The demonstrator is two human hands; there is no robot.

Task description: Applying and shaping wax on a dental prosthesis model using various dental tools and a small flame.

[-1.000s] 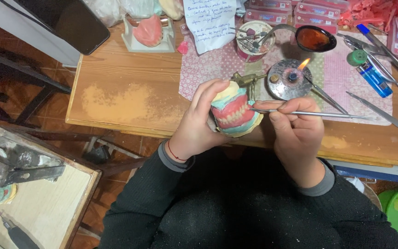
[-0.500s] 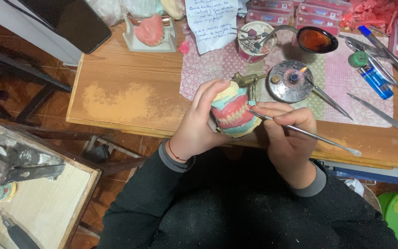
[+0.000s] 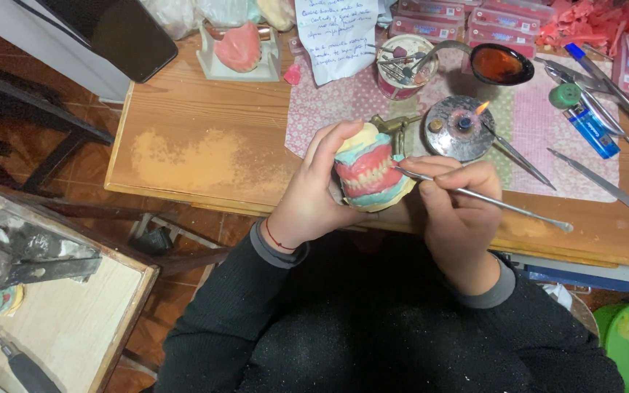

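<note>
— Where's the model?
— Over the wooden desk's (image 3: 205, 156) front edge: left hand (image 3: 313, 200) wraps the pink-gummed plaster denture cast (image 3: 368, 169); right hand (image 3: 456, 211) pinches a thin steel wax carver (image 3: 485, 198), tip at the teeth.
— Finished?
— Likely mid-carving; small spirit burner (image 3: 464, 127) is lit.

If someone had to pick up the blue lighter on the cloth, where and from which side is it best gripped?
Grip the blue lighter across its long flat sides at mid-body, coming straight down from above. It lies flat on the patterned cloth, slanted, with a green round thing at its upper end and a metal tool below it, so the middle looks freest.
</note>
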